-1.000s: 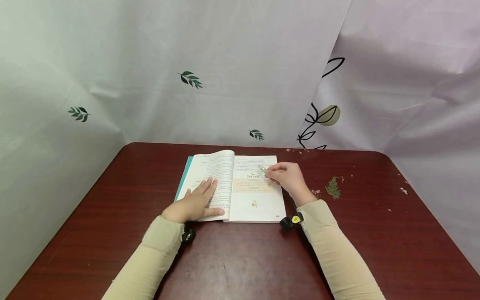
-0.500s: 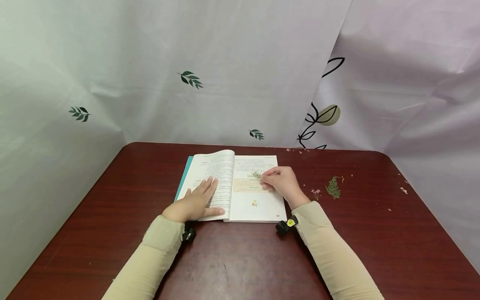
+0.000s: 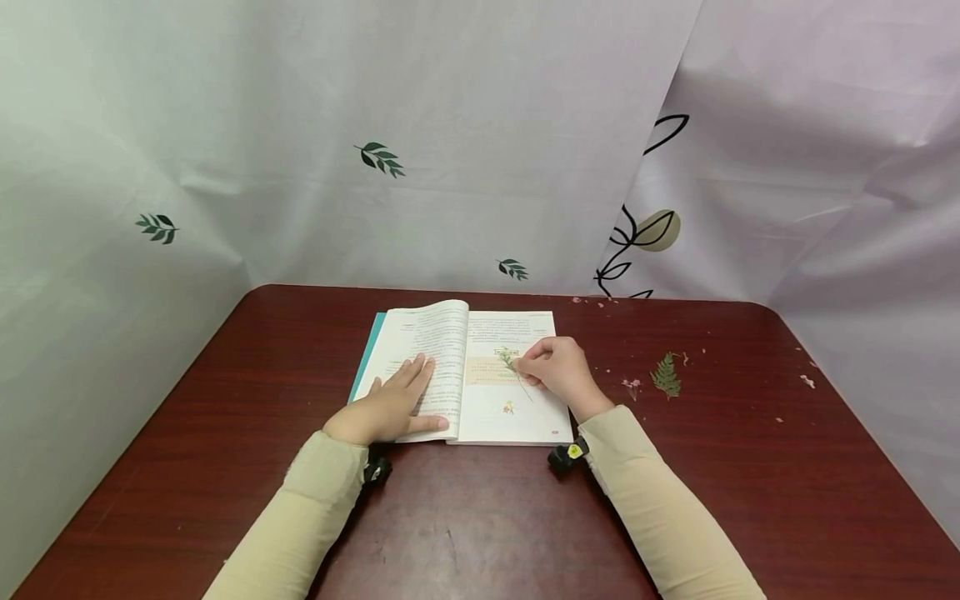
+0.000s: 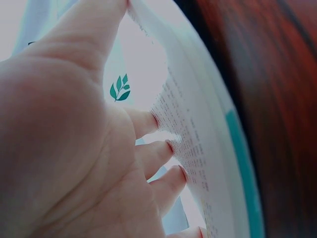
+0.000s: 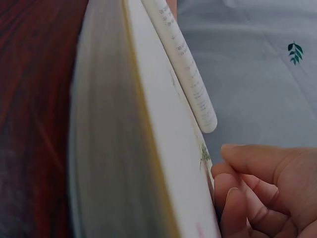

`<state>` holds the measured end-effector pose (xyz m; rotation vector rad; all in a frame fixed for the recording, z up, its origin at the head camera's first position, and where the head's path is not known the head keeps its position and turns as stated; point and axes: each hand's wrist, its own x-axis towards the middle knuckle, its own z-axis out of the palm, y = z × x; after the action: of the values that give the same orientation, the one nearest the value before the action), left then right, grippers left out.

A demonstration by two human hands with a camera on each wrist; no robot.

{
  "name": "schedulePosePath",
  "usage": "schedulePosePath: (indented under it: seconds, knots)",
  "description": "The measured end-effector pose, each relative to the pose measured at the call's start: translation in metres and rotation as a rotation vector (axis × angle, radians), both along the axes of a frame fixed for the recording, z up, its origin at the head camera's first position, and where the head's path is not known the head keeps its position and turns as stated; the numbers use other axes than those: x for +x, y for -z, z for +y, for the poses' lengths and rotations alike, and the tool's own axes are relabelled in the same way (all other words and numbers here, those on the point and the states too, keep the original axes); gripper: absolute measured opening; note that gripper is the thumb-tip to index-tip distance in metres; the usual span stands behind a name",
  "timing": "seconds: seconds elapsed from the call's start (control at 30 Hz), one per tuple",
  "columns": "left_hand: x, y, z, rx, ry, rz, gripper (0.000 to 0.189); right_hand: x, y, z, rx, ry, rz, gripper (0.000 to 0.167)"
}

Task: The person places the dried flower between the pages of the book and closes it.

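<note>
An open book [image 3: 517, 421] lies on the table. My left hand [image 3: 386, 408] rests flat on its curved left pages, fingers spread, and the left wrist view shows those fingertips on the printed page [image 4: 185, 134]. Over the right page, my right hand [image 3: 562, 371] pinches a small green sprig [image 3: 507, 357] at its leafy part with curled fingertips. The sprig's thin stem slants down across the page. In the right wrist view, thumb and fingers [image 5: 247, 158] are beside the sprig [image 5: 204, 152]; their exact contact is partly hidden. A tiny reddish-yellow flower [image 3: 508, 407] shows lower on that page.
Right of the book, a fern leaf [image 3: 666, 377] and a small pink flower sprig [image 3: 632, 386] lie on the dark red table [image 3: 480, 525]. Petal bits [image 3: 807, 382] are scattered farther right and at the back. A pale curtain [image 3: 465, 150] hangs behind.
My right hand has moved left and toward me over the right page, bringing the sprig to the middle of it; its stem now shows. The left hand has stayed in place.
</note>
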<state>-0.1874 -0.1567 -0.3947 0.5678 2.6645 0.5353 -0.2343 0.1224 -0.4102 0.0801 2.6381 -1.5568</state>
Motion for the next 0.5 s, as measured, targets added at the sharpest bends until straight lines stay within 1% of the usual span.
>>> schedulePosePath:
  seconds: [0.2,0.27,0.3,0.43,0.5]
  knots:
    - [0.0001,-0.0014,0.0013,-0.010,-0.005,-0.002,0.102,0.0001,0.0003,-0.0002,0.030,-0.003,0.019,0.018]
    - [-0.0017,0.0031,-0.0001,-0.013,-0.002,0.004,0.103,0.0001,0.0001,0.0003,0.040,-0.010,0.027,0.018]
    - [-0.0019,0.0037,-0.0004,-0.012,-0.001,0.004,0.104,0.0001,-0.0004,0.0007,0.044,-0.016,0.035,0.017]
    - [-0.0036,0.0083,-0.0027,-0.017,0.008,0.007,0.106,-0.0005,-0.0035,0.0043,0.066,-0.047,0.085,0.012]
    - [-0.0027,0.0062,-0.0027,-0.004,0.010,0.004,0.107,-0.0011,-0.0057,0.0069,0.091,-0.050,0.120,0.011]
